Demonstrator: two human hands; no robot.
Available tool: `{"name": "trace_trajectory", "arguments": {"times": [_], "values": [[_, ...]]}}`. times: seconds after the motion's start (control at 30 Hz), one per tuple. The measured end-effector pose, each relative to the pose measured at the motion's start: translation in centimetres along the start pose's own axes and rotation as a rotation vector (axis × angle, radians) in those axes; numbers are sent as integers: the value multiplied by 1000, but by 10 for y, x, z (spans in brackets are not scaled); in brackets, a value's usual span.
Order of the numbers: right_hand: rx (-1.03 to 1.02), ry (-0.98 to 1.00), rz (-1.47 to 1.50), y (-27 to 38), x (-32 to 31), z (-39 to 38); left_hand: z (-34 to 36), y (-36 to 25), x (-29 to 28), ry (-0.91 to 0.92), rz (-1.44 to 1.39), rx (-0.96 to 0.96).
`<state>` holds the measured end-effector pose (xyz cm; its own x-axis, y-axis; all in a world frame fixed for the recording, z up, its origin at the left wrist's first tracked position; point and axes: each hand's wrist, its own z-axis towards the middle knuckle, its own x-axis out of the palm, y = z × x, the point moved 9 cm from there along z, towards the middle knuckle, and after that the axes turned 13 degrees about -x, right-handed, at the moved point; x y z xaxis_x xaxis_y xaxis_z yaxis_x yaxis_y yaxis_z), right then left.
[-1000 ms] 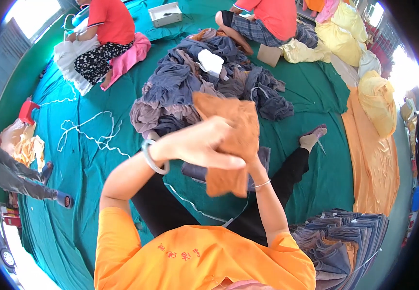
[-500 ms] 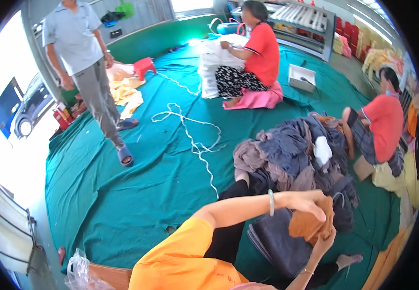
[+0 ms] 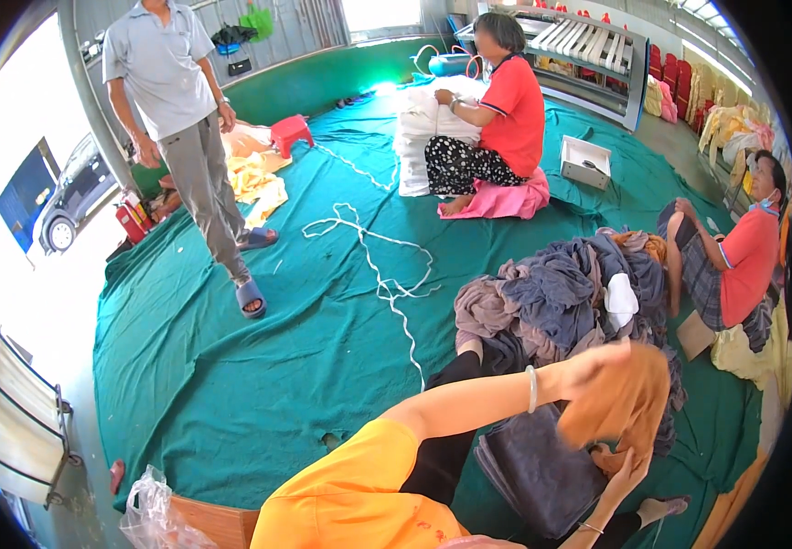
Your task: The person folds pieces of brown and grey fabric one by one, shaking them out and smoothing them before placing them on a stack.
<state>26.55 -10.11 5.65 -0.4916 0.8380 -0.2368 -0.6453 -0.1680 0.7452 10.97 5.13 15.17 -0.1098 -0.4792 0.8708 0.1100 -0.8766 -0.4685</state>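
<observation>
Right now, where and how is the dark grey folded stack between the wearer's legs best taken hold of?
Probably grip the stack by its left edge, coming from the wearer's left and pinching the layers together. It lies flat, with folded layers showing along that edge and green floor cloth beside it; the brown cloth and right hand crowd the opposite side.
</observation>
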Motion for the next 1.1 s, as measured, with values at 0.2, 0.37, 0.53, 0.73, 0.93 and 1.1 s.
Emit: {"name": "trace_trajectory", "arguments": {"times": [0.2, 0.37, 0.53, 0.73, 0.93, 1.1], "values": [[-236, 157, -264, 102, 30, 37, 25, 75, -33, -179, 96, -424], [-226, 297, -169, 137, 49, 31, 29, 68, -10, 25, 27, -124], [-242, 287, -148, 136, 44, 23, 22, 71, -11, -62, 168, -170], [-141, 119, -205, 105, 10, 25, 23, 57, 3, -101, 563, -140], [199, -263, 387, 68, -29, 28, 9, 25, -10, -369, 689, -152], [66, -407, 399, 87, -62, 44, 20, 12, -17, -205, 435, -73]]}}
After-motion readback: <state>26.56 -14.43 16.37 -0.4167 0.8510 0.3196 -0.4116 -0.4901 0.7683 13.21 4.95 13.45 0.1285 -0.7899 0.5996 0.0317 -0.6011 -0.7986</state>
